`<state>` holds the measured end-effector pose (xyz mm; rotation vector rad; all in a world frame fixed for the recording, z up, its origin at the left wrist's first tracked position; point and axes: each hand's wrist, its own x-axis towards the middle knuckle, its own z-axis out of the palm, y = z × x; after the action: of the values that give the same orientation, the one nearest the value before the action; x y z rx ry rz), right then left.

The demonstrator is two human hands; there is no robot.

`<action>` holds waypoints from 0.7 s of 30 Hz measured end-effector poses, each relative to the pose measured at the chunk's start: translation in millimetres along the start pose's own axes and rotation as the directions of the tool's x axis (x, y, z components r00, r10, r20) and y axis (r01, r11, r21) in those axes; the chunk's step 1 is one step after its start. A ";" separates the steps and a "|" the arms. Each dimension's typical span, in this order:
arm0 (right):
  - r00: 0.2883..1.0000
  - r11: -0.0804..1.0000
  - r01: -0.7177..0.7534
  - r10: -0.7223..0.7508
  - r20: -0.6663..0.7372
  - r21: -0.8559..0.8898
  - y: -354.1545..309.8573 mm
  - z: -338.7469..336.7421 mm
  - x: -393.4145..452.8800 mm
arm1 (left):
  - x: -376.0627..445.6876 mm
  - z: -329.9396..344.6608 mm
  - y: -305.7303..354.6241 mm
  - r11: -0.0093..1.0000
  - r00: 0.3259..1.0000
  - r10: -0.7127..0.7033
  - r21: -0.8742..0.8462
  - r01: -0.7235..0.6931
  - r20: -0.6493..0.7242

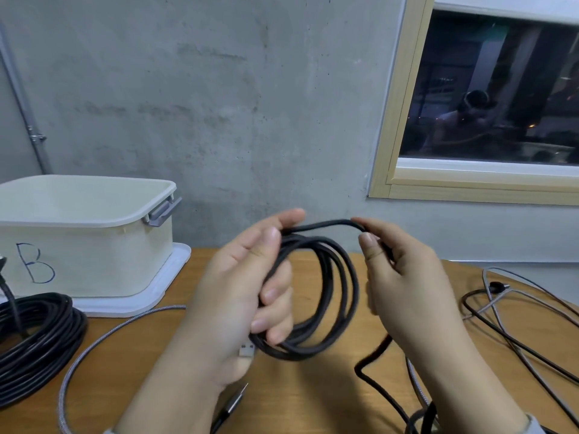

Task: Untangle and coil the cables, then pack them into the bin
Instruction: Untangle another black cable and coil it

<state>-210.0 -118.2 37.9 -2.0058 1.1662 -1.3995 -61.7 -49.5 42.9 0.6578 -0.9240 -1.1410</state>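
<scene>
My left hand grips a coil of black cable with several loops, held upright above the wooden table. Its silver USB plug pokes out below my left palm. My right hand pinches the same cable where it arcs over from the coil's top; the loose tail runs down behind that hand to the table. The cream bin, marked with a blue "B", stands open at the back left on its white lid.
A large coil of thick black cable lies at the left edge. A grey braided cable curves across the table's front left. Loose grey and black cables sprawl at the right. A concrete wall and a window stand behind.
</scene>
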 end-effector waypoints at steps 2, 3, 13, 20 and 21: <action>0.976 0.982 -0.139 0.115 0.182 0.125 -5.3 -0.2 -2.1 | 4.2 -6.5 2.2 0.995 0.983 0.077 -0.051 -0.087 -0.164; 0.951 0.970 -0.191 0.145 0.272 0.148 -7.9 -0.5 -3.4 | 5.9 -10.2 3.8 0.988 0.964 0.114 -0.072 -0.135 -0.240; 0.878 0.991 -0.061 0.109 0.466 -0.117 11.8 -3.5 -2.1 | 8.1 -31.9 10.8 0.940 0.760 0.270 -0.010 -0.342 -0.591; 0.888 0.974 -0.212 0.225 0.402 -0.076 4.1 -0.9 -1.4 | 9.4 -26.3 6.0 0.910 0.657 0.365 0.105 -0.401 -0.659; 0.913 0.979 -0.198 0.204 0.352 -0.053 1.9 1.5 -1.6 | 10.1 -24.6 4.5 0.913 0.664 0.367 0.114 -0.393 -0.652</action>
<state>-209.5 -118.1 35.1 -1.9780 1.1781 -0.8813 -36.8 -58.1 37.5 0.7277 -0.3833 -0.4668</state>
